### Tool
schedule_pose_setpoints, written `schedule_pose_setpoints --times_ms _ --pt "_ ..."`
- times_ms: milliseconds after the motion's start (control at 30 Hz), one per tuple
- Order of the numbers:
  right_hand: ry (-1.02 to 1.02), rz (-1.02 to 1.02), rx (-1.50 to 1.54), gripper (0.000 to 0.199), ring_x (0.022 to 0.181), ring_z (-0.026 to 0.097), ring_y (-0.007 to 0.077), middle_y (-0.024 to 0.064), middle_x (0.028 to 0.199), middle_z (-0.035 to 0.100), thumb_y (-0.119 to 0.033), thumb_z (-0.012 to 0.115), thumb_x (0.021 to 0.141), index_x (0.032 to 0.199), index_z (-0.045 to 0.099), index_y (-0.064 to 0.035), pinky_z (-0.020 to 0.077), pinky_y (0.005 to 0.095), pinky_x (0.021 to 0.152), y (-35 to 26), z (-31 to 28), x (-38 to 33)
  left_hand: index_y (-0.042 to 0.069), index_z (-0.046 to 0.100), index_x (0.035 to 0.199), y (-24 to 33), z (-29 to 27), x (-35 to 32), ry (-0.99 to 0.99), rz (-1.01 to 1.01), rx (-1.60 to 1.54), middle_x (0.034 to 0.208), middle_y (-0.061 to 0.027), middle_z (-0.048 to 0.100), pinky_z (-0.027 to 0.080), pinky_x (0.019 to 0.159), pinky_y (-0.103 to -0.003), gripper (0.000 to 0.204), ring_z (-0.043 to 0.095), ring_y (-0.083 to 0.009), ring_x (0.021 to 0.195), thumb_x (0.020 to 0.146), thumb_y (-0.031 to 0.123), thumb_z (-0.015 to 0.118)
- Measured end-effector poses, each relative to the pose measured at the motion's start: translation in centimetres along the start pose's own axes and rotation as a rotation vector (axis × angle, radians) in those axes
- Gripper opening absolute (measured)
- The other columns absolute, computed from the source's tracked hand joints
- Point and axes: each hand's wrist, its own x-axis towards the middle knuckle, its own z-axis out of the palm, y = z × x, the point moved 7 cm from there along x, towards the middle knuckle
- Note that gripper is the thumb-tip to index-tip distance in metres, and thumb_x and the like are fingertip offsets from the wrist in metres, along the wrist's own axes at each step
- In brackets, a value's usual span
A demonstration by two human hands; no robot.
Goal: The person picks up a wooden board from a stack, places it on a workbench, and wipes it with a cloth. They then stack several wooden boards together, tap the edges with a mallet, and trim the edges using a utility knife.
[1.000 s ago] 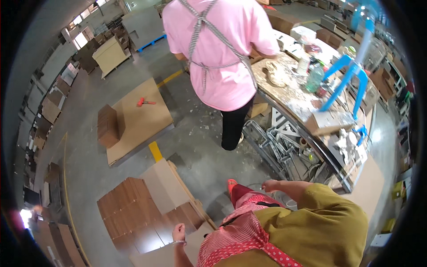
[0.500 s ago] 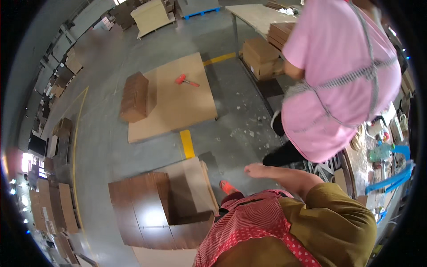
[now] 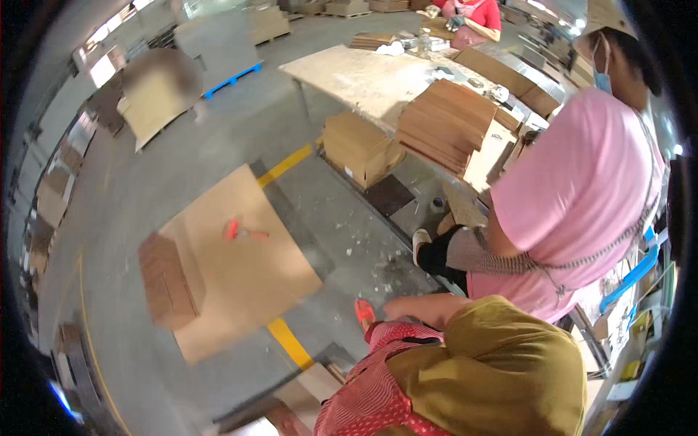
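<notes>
Hovering at lower centre beside an orange tip (image 3: 363, 313), the right hand (image 3: 398, 308) seems between grasps, its finger spread impossible to tell; any pickup calls for reaching down first.

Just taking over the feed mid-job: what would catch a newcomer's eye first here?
A co-worker in a pink shirt fills the right side, close to the wearer. On the floor at centre left lies a big cardboard sheet with a red tool on it. A stack of cardboard sits on the table behind.
</notes>
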Motion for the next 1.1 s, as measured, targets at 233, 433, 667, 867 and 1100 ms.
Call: schedule_pose_setpoints --times_ms 233,433,667,867,1100 --pt "0.123 -0.251 0.021 0.022 0.083 0.062 0.0371 0.022 0.088 0.064 -0.015 0.054 0.073 0.087 0.064 -0.0018 0.0486 0.0463 0.07 -9.6 -18.3 13.0 0.005 0.056 0.104 8.3 12.9 4.2 -0.035 -0.095 0.214 0.092 -0.0113 0.064 0.051 0.072 -0.037 0.025 0.062 -0.0272 0.084 0.089 0.024 0.05" --pt "0.252 -0.357 0.022 0.022 0.081 0.062 0.0357 0.0217 0.086 0.064 -0.011 0.053 0.071 0.084 0.066 0.0004 0.0492 0.0453 0.071 -14.5 -28.1 20.3 0.006 0.055 0.106 12.7 14.8 8.1 -0.018 -0.124 0.187 0.092 -0.0105 0.064 0.051 0.07 -0.035 0.025 0.062 -0.0266 0.083 0.088 0.022 0.052" --pt "-0.171 -0.168 0.07 0.03 0.096 0.061 0.0328 0.0189 0.1 0.064 -0.012 0.05 0.078 0.106 0.063 -0.008 0.0455 0.0438 0.084 -9.9 -32.9 29.2 0.012 0.051 0.114 15.0 12.2 8.7 0.159 -0.07 -0.046 0.1 -0.0086 0.065 0.049 0.063 -0.032 0.029 0.063 -0.0225 0.08 0.087 0.021 0.056" --pt "0.116 -0.023 0.106 0.025 0.087 0.062 0.0373 0.0211 0.09 0.064 -0.012 0.052 0.073 0.094 0.063 -0.0043 0.0485 0.0452 0.075 -0.6 -35.8 49.8 0.014 0.05 0.116 10.6 26.0 16.3 0.259 -0.186 -0.443 0.105 -0.0051 0.06 0.047 0.072 -0.035 0.031 0.057 -0.0191 0.088 0.09 0.03 0.052" --pt "0.435 0.003 0.145 0.046 0.115 0.046 0.0393 0.0265 0.122 0.047 -0.014 0.056 0.081 0.123 0.043 -0.0013 0.037 0.0446 0.097 -1.1 -39.4 71.9 0.009 0.051 0.115 19.5 44.3 43.0 0.555 0.214 -1.174 0.111 -0.0034 0.056 0.046 0.082 -0.034 0.033 0.054 -0.0172 0.098 0.091 0.031 0.053"
